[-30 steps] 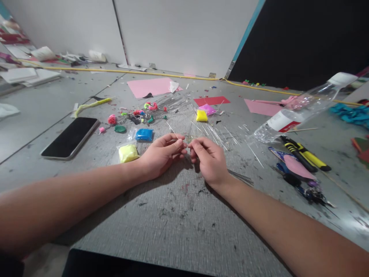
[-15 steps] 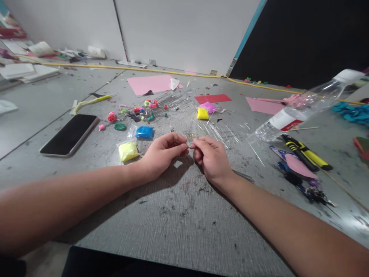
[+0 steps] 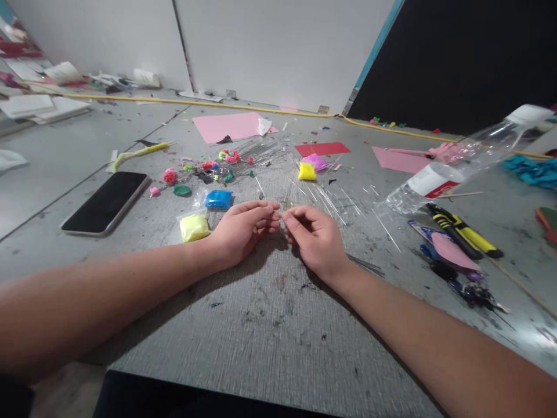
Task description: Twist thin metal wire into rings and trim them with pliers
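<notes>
My left hand [image 3: 249,228] rests over the middle of the grey table, its fingers loosely stretched towards the right hand, with nothing visible in them. Just to its right, my right hand [image 3: 317,237] pinches thumb against forefinger; what lies between the tips is too small to make out. The fingertips of both hands are nearly touching. Beside my left wrist sit a pale yellow clay packet [image 3: 194,227] and a blue clay packet [image 3: 219,200]. Beyond the hands lie thin wires [image 3: 328,203], a bright yellow clay packet [image 3: 307,171] and a purple one [image 3: 316,161].
A black phone [image 3: 105,203] lies at left, near small coloured clay pieces [image 3: 169,176]. At right are a tilted plastic bottle [image 3: 439,180], yellow-black pliers [image 3: 463,232] and keys [image 3: 476,293]. Pink paper [image 3: 226,126] and a red sheet [image 3: 322,149] lie farther back.
The fingers of my left hand have straightened and drawn slightly away from the right fingertips. My right hand keeps its pinch, tilted a little to the left.
</notes>
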A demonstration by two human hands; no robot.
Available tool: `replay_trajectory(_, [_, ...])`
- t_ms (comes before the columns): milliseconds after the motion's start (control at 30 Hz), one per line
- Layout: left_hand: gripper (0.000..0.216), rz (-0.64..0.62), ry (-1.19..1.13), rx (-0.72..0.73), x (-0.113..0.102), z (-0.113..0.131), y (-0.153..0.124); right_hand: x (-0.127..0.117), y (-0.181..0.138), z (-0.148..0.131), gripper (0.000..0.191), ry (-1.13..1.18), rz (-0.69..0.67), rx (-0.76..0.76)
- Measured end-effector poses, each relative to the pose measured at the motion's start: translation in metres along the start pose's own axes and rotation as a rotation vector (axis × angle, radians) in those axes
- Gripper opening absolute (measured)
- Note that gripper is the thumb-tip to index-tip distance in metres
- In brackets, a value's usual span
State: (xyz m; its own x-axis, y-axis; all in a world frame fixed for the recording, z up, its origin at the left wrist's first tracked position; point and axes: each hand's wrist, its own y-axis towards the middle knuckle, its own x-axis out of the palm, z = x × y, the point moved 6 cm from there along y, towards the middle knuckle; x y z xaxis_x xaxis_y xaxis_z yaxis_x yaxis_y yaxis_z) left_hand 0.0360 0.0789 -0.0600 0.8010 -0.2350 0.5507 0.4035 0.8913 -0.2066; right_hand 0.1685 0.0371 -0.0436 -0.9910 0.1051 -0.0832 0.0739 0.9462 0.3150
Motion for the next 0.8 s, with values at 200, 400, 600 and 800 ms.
replay_trajectory(200, [0.016,0.037,-0.016,0.005,0.001,0.001,-0.001,-0.001,0.002,0.003,0.02,0.142,0.003,0.06])
replay_trajectory(400, [0.009,-0.029,0.135,0.017,0.004,-0.002,-0.002,-0.006,0.0,-0.006,0.016,-0.032,0.054,-0.106])
replay_trajectory(600, [0.012,-0.023,0.171,0.028,-0.003,-0.005,0.0,-0.001,-0.004,-0.015,0.015,-0.154,-0.008,-0.205])
replay_trajectory(800, [0.014,-0.056,0.296,0.077,-0.005,-0.006,0.001,0.001,-0.006,-0.022,0.021,-0.171,-0.051,-0.244])
